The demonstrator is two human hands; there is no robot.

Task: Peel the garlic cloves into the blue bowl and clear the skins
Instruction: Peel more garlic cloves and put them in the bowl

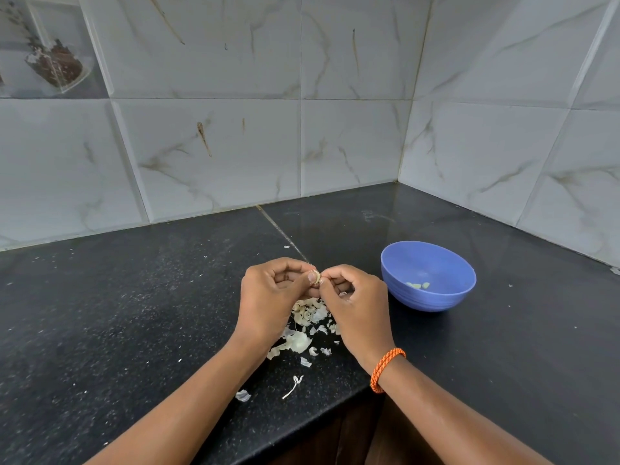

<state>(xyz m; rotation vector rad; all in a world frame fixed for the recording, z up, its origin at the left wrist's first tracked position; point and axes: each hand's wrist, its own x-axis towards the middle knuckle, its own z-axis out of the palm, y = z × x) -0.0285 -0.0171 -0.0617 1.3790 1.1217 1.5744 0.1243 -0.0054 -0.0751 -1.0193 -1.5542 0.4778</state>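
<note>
Marble-patterned wall tiles (214, 146) rise behind a black speckled tabletop (100, 313) that runs into a corner at the far right. Up in the far left corner a clear container (57, 62) with dark contents shows only in part. A blue bowl (427, 275) stands on the tabletop to the right of the hands, close to the right one but not touching it; a few pale peeled cloves (417, 285) lie at its bottom. Garlic skins (307, 325) lie in a loose heap on the tabletop directly under and between the wrists, with stray flakes and a thin white stem piece (293, 385) scattered nearer the front edge. Both forearms reach in from the bottom of the view and partly cover the heap.

The left hand (271, 293) and right hand (352, 297) meet above the skins, fingers curled inward, knuckles up. Between them sits a garlic clove (315, 276), small and mostly hidden: the left thumb and fingers pinch it from one side, and the right thumb and forefinger tips pinch at it from the other. How much skin remains on it cannot be told. An orange braided band (385, 369) circles the right wrist.
</note>
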